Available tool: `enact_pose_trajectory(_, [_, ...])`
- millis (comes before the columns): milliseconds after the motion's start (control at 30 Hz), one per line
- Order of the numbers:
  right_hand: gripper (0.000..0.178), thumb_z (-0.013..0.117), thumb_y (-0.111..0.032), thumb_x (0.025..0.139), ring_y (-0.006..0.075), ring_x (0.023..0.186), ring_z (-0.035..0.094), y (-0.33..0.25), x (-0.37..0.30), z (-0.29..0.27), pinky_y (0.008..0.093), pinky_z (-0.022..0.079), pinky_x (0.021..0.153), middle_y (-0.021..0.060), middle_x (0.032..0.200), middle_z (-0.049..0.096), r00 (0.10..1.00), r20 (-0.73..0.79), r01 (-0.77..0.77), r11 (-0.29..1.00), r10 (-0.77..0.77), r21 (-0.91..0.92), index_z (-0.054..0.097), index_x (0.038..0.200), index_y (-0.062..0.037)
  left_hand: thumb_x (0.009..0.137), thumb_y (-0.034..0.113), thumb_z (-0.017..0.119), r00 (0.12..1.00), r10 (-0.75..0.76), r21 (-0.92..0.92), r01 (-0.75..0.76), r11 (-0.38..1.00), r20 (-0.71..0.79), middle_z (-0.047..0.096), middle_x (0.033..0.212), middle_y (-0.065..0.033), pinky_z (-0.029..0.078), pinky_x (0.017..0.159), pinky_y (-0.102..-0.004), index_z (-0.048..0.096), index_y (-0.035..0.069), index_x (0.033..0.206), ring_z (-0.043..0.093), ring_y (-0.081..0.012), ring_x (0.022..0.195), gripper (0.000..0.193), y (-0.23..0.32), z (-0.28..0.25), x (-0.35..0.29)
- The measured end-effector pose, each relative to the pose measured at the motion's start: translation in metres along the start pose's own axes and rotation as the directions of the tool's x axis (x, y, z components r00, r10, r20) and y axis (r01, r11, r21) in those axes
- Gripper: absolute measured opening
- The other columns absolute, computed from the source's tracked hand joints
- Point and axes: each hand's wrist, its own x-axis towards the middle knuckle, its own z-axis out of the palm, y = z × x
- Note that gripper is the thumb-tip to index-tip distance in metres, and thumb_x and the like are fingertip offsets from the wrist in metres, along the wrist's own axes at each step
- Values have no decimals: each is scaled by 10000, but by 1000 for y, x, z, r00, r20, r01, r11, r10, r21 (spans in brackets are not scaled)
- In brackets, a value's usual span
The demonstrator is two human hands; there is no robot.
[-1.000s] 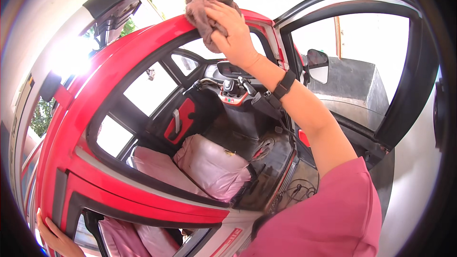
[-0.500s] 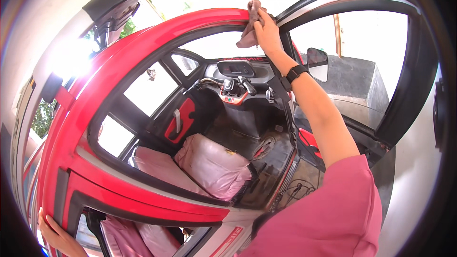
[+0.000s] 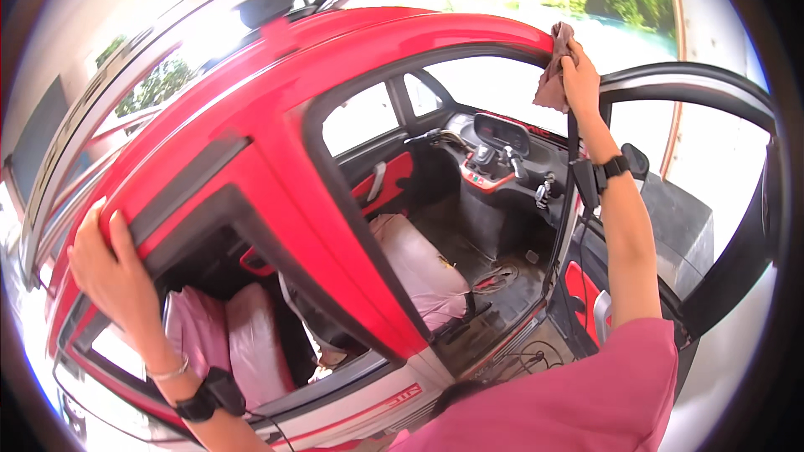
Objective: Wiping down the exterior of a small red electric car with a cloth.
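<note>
A small red and white enclosed vehicle (image 3: 352,59) stands in front of me with its front door open. My right hand (image 3: 581,75) grips a brown cloth (image 3: 554,84) at the front end of the red roof edge, near the top of the windscreen pillar. The cloth hangs down partly over the door opening. On the left, my left hand (image 3: 117,272) lies on the roof edge above the rear window, fingers stretched out, holding nothing; its fingertips rest on the red panel beside a dark trim strip (image 3: 191,192).
The open door (image 3: 695,88) swings out on the right, next to a mirror (image 3: 635,161). Inside are handlebars (image 3: 490,159) and covered seats (image 3: 419,264). A black cable (image 3: 536,356) lies near the sill. A grey block (image 3: 678,218) stands beyond the door.
My view has turned left, so the vehicle sits further right. More of my left hand and forearm shows on the roof edge. My right hand keeps the cloth near the same pillar top.
</note>
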Motion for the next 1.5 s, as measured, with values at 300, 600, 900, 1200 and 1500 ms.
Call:
enact_pose_trajectory(300, [395, 520, -134, 854, 310, 1065, 609, -174, -46, 11, 342, 441, 951, 170, 1180, 633, 905, 161, 323, 882, -394, 343, 595, 1233, -51, 937, 362, 554, 998, -10, -240, -3, 971, -54, 554, 1326, -101, 202, 1130, -473, 539, 120, 1320, 438, -294, 1305, 453, -10, -12, -11])
enact_pose_trajectory(600, [365, 516, -131, 849, 271, 951, 650, -309, -105, 9, 329, 496, 858, 131, 1054, 680, 785, 302, 322, 773, -541, 547, 638, 1190, -91, 881, 135, 573, 946, 4, -657, 221, 721, 323, 589, 1264, -164, 252, 1111, -517, 592, 5, 1232, 457, -377, 1279, 374, -54, -89, -159])
enact_pose_trajectory(900, [369, 519, -130, 834, 305, 1183, 526, -407, -182, 31, 412, 385, 1013, 119, 1219, 614, 672, 157, 532, 620, -724, 577, 638, 1184, -123, 931, 183, 580, 125, -239, -4, 892, 451, 963, 668, 1069, -203, 489, 875, -369, 619, -21, 1159, 637, -279, 1042, 308, -176, -230, -412])
enact_pose_trajectory(1200, [346, 515, -257, 831, 290, 1021, 603, -541, -251, 63, 510, 380, 921, 107, 1063, 666, 664, 180, 614, 666, -726, 423, 663, 1132, -175, 947, 493, 478, -564, -479, 694, 706, 141, 672, 614, 1241, -138, 433, 980, -392, 521, 45, 1331, 573, -274, 1140, 591, -216, -497, -751])
enact_pose_trajectory(1500, [310, 619, -322, 801, 277, 1059, 546, -697, -373, 64, 542, 342, 886, 91, 1100, 610, 584, 82, 653, 527, -808, 544, 658, 1086, -207, 927, 431, 570, -761, -446, 654, 640, -402, 471, 653, 1143, -192, 503, 876, -430, 600, 3, 1214, 634, -339, 1021, 516, -166, -560, -770])
